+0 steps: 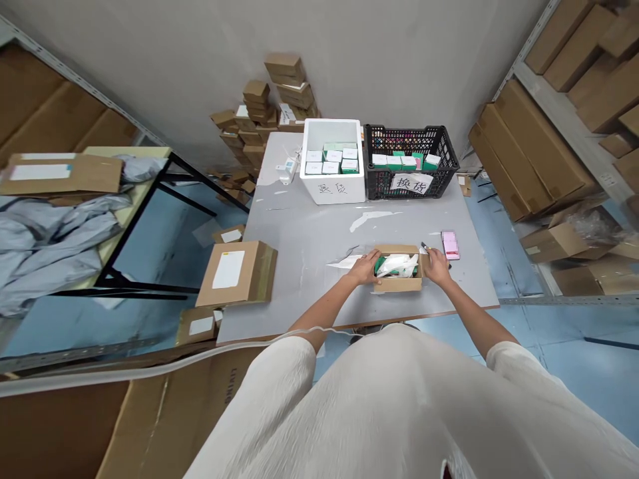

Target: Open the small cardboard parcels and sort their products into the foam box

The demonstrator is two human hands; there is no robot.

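An opened cardboard box (398, 285) lies on the grey table in front of me, its flaps spread. Inside it are crumpled white plastic wrapping (397, 265) and green-and-white packs partly hidden beneath. My left hand (364, 267) grips the left end of the box, fingers over its edge. At the right end, my right hand (437, 266) is closed around a slim dark utility knife (424, 246), whose tip sticks out toward the far side. Most of the knife is hidden in the palm. A pink phone-like item (450, 245) lies just right of that hand.
At the table's back stand a white foam box (332, 193) and a black crate (412, 189), both holding small green-and-white boxes. A taped carton (234, 273) sits at the left edge. Shelves with cartons (534, 153) flank the right. A pale cable (150, 366) crosses low left.
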